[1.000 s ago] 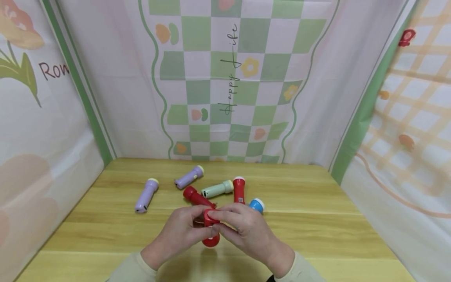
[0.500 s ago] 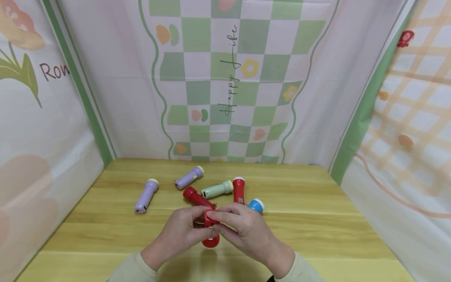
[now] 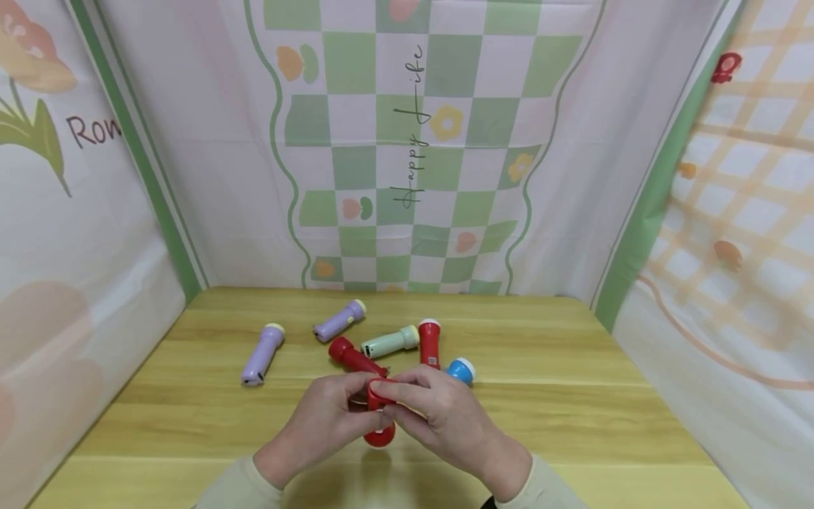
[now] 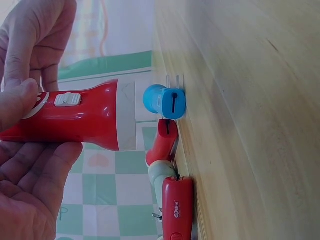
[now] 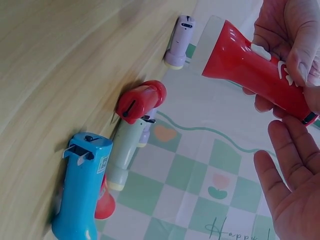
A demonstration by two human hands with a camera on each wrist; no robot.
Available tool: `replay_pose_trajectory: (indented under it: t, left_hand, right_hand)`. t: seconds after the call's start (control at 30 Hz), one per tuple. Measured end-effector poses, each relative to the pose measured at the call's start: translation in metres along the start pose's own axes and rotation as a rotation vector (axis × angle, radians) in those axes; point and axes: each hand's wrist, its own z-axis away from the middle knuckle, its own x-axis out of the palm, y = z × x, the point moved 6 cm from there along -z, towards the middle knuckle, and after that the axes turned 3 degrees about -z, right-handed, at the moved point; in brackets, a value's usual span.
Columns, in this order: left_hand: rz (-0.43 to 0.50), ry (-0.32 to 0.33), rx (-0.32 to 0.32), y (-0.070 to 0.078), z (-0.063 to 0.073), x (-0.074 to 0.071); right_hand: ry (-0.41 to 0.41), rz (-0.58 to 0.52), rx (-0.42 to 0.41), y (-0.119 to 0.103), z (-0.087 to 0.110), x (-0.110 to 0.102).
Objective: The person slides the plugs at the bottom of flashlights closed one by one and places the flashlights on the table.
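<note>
Both hands hold a red flashlight above the table, its white-rimmed lens end pointing down. My left hand grips the body from the left, thumb and fingers around it. The right hand has its index finger over the upper tail end and its thumb against the near side; its other fingers are spread loosely away in the right wrist view. A white slide switch shows on the body. Beyond the hands, a blue flashlight with metal plug prongs folded out is partly hidden in the head view.
Further flashlights lie on the wooden table: two purple ones, a pale green one, a dark red one and a red one with a white rim. Printed curtains enclose the back and sides.
The head view has shifted very slightly, so the scene sits a little further left. Both hands keep the same hold on the red flashlight.
</note>
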Motion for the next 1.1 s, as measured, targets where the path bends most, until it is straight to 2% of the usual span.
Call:
replay_pose_trajectory:
  t: [0.67, 1.1]
  left_hand:
    - [-0.021, 0.022, 0.05, -0.0002, -0.0023, -0.0034]
    - [-0.064, 0.066, 0.075, -0.0027, -0.0055, -0.0061]
  right_hand:
    - [0.007, 0.017, -0.008, 0.0011, -0.0028, 0.0014]
    - [0.012, 0.059, -0.032, 0.0037, -0.0045, 0.0065]
